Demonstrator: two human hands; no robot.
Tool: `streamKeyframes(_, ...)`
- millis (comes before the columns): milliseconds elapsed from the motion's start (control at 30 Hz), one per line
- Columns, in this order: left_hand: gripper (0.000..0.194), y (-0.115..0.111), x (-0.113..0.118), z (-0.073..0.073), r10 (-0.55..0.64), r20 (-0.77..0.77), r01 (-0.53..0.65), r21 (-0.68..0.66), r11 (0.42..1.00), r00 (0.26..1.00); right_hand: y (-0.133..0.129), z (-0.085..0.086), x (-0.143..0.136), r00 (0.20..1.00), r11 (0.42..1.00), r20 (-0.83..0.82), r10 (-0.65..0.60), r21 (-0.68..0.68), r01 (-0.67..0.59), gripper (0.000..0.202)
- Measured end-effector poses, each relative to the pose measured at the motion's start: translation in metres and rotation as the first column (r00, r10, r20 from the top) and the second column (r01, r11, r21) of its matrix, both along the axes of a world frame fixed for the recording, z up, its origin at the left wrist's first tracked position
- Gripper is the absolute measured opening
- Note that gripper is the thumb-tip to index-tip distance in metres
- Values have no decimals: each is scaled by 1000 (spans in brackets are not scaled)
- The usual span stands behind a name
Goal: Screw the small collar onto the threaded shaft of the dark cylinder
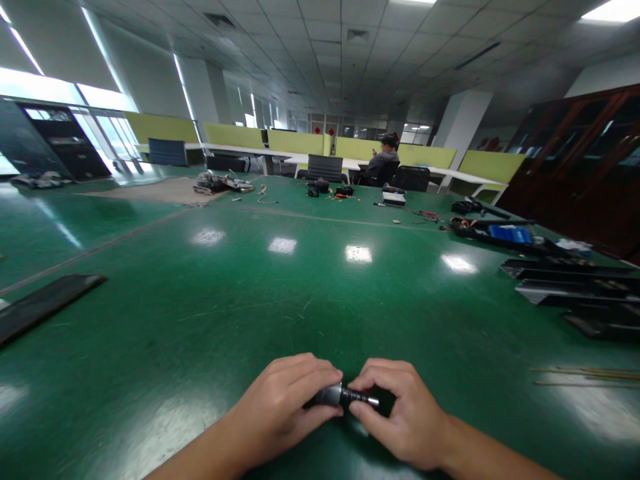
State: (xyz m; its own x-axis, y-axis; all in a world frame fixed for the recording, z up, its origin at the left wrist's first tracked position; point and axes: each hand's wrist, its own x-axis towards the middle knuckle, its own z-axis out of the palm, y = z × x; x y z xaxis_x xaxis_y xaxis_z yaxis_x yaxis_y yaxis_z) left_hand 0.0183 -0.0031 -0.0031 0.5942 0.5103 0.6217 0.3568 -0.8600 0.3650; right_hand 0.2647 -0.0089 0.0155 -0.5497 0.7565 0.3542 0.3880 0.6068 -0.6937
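Note:
Near the front of the green table (300, 300), my left hand (290, 403) is wrapped round the wide grey end of a dark cylindrical part (330, 395). A thinner ribbed black shaft with a shiny metal tip sticks out of it to the right. My right hand (400, 410) pinches this shaft between thumb and index finger, beside the wide end. The part lies roughly level, and my left fingers hide its left end.
A dark flat bar (45, 303) lies at the left. Black metal parts (575, 292) and thin rods (590, 377) are at the right. Tools and wires (220, 183) lie along the far side. A person (385, 160) sits beyond the table.

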Motion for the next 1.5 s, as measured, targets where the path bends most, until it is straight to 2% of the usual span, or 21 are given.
streamKeyframes(467,39,-1,-1,-2,2,-9,-2,-8,1000,1000,0,-1,0,1000,1000,-15,-18,18,18,4)
streamKeyframes(967,40,2,-3,1,31,23,-32,46,998,999,2,3,0,999,1000,-28,-25,3,25,4)
streamKeyframes(1167,34,0,-3,2,63,13,-63,48,997,998,1,3,1,999,999,-31,-36,8,36,3)
streamKeyframes(1500,37,2,-5,2,55,15,-55,49,997,998,2,3,2,999,999,-33,-43,-15,43,3)
